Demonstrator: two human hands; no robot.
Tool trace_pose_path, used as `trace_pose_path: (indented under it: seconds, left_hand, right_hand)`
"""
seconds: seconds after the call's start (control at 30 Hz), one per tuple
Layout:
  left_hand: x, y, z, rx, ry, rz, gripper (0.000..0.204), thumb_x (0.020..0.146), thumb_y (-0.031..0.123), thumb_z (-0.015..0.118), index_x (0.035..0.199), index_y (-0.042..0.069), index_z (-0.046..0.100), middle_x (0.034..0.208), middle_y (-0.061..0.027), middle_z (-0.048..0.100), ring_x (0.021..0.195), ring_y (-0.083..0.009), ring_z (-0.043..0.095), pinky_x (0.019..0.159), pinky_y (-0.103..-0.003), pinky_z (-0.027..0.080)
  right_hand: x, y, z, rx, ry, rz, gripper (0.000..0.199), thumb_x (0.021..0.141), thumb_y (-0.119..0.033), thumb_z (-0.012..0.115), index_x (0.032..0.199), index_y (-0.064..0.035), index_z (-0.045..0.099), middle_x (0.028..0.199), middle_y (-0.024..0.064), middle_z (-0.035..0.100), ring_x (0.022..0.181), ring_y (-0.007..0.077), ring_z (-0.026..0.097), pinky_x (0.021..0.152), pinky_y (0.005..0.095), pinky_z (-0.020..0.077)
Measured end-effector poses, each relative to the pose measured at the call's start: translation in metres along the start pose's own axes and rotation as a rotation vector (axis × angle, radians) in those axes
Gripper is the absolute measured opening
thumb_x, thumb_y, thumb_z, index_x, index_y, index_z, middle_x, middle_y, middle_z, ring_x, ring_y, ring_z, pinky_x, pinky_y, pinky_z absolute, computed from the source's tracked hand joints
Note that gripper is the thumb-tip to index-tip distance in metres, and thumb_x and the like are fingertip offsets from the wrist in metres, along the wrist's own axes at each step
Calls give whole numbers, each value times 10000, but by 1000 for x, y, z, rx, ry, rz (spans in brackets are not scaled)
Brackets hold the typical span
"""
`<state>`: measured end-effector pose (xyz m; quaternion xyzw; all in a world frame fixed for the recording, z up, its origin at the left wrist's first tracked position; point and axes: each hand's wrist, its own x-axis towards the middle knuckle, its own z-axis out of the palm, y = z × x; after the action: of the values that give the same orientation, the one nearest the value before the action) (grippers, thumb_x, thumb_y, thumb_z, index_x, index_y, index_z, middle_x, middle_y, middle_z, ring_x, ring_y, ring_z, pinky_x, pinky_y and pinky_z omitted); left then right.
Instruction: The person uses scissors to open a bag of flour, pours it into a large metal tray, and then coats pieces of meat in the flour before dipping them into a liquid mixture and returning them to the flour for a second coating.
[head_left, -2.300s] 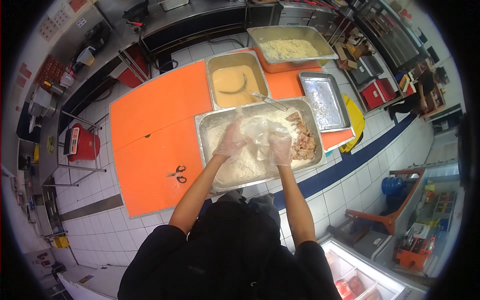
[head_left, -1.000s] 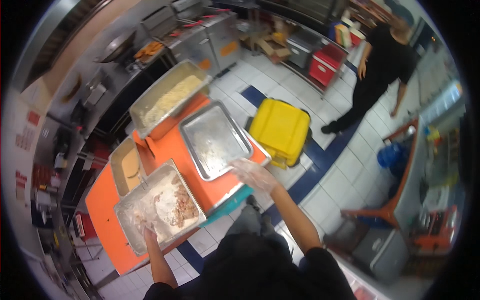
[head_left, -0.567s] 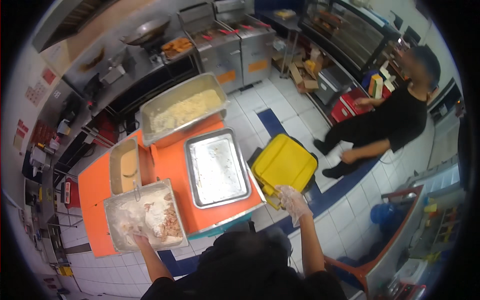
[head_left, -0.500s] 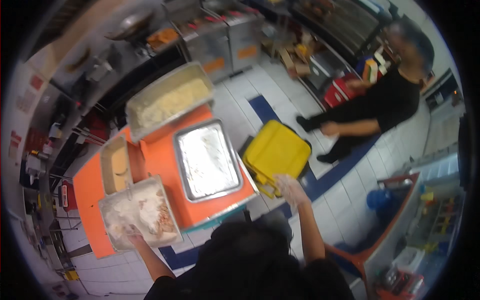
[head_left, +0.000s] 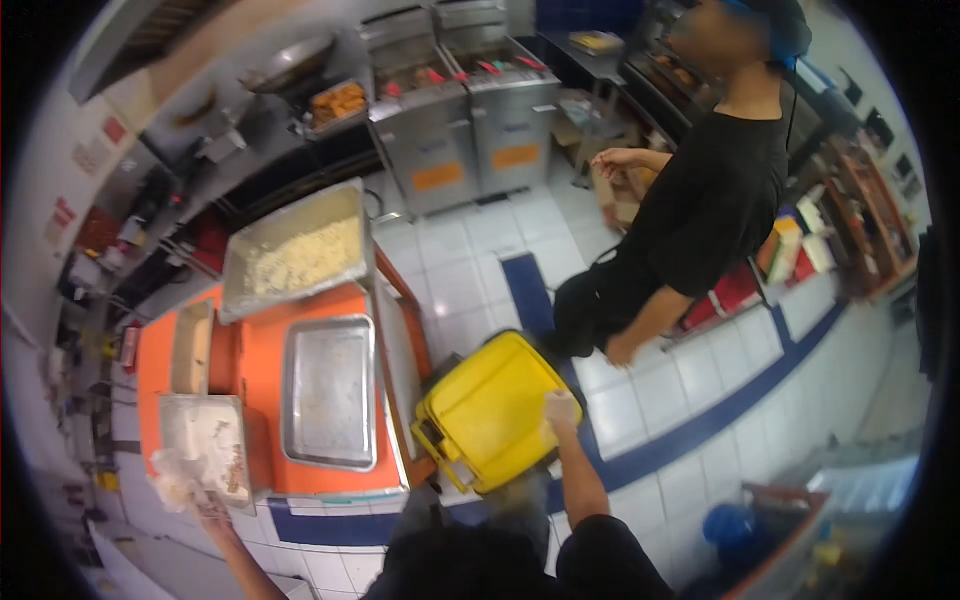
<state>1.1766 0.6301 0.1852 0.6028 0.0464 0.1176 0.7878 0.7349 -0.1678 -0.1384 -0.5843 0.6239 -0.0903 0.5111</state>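
My left hand (head_left: 190, 485), in a clear plastic glove dusted white, is over the near-left corner of a metal pan (head_left: 205, 435) of white flour with reddish-brown bits at one side. Blur and a pale crumpled mass hide its fingers, so I cannot tell whether they grip anything. My right hand (head_left: 562, 410), also gloved, is over the right side of a yellow bin lid (head_left: 500, 405). Its fingers look curled in; whether they touch the lid is hidden. Between my hands, an empty metal tray (head_left: 330, 395) lies on the orange tabletop (head_left: 262, 345).
A deep pan (head_left: 300, 255) of pale crumbly food stands at the table's far end, a narrow pan (head_left: 190, 345) at its left. A person in black (head_left: 700, 200) stands beyond the bin. Fryers (head_left: 440, 130) line the back; a blue round object (head_left: 728, 525) sits lower right.
My view has turned right and come nearer the bin. My left hand has risen from the flour to the pan's corner. My right hand has moved over the lid. The co-worker has stepped closer.
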Motion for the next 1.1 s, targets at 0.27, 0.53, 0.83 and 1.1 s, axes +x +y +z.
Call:
trace_pose_path:
  seconds: [0.27, 0.53, 0.83, 1.1]
  left_hand:
    - [-226, 45, 187, -91, 147, -225, 418, 975, 215, 625, 1353, 65, 528, 1172, -123, 665, 986, -238, 683, 750, -320, 607]
    - [-310, -14, 405, 183, -483, -432, 562, 913, 150, 654, 1445, 97, 480, 1323, -106, 615, 1187, -232, 627, 887, -356, 606]
    - [-448, -193, 742, 767, -1925, 114, 564, 700, 224, 884, 1189, 51, 661, 1006, -118, 749, 953, -214, 719, 889, -365, 564]
    - [-475, -287, 663, 2300, -2049, 293, 615, 700, 434, 859, 1241, 160, 756, 1319, -66, 703, 1232, -339, 646, 943, -636, 506]
  right_hand:
    - [56, -34, -7, -85, -267, 18, 693, 821, -364, 737, 1372, 28, 584, 1335, 250, 650, 1239, 371, 634, 1030, 389, 497]
    - [-48, -101, -67, -256, -406, -283, 507, 789, -265, 715, 1157, 70, 616, 1093, 308, 684, 1005, 457, 675, 851, 483, 556]
    - [-245, -184, -73, -209, -614, -650, 570, 896, -241, 625, 1260, 172, 478, 1033, 343, 664, 935, 459, 674, 852, 501, 539]
    - [-297, -78, 5, -267, -780, -925, 455, 934, -223, 590, 1248, 100, 521, 1068, 286, 650, 1006, 427, 632, 912, 500, 490]
